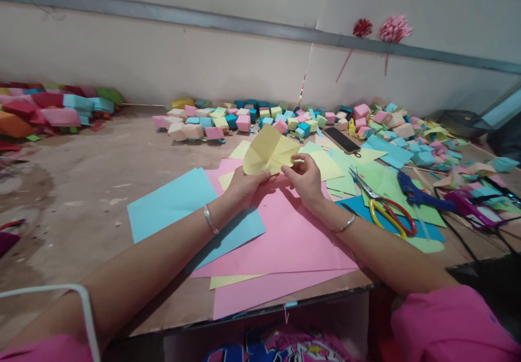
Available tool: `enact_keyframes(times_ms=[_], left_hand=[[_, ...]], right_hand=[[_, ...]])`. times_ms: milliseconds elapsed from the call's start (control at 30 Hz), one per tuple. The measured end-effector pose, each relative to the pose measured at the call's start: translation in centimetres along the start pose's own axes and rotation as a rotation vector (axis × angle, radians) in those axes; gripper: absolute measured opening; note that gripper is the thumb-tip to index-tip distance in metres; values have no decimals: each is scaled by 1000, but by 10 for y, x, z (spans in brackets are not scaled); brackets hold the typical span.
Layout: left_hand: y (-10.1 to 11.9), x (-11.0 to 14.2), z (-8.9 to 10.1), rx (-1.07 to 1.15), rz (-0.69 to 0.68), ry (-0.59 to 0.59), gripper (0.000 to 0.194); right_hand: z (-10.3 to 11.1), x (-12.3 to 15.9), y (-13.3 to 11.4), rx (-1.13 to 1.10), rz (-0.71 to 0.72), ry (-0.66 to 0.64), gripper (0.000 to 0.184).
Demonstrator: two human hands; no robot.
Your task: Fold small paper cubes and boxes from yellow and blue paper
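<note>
Paper sheets (280,248) at near edge of table (93,194), middle. Scissors (368,186) on sheets, right side; glue gun (427,197) just right of scissors. Phone (342,140) behind scissors, toward back edge. Paper boxes (243,123) along back edge.

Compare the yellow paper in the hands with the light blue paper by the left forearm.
The yellow paper is held up by the left hand and right hand; the light blue paper lies on the table.
The yellow paper is bent and curled; the light blue paper looks nearly flat.
Both look unprinted.
</note>
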State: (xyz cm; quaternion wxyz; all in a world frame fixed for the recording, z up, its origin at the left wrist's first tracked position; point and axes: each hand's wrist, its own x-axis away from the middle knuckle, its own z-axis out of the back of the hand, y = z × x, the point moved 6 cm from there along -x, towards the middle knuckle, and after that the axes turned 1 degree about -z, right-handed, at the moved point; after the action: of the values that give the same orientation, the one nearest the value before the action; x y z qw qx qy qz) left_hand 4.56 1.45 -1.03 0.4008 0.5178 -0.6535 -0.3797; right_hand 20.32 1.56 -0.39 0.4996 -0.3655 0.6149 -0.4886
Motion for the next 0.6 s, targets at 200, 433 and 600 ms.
enact_keyframes(times_ms=[200,433,600], left_hand=[[-2,-1,0,24,34,-21,41],[-2,-2,-1,88,59,41,41],[-5,-6,1,147,33,49,43]], right_hand=[[0,-1,7,-74,-32,18,53],[-1,-3,7,-154,-69,3,61],[-3,-3,7,-278,-170,-41,62]])
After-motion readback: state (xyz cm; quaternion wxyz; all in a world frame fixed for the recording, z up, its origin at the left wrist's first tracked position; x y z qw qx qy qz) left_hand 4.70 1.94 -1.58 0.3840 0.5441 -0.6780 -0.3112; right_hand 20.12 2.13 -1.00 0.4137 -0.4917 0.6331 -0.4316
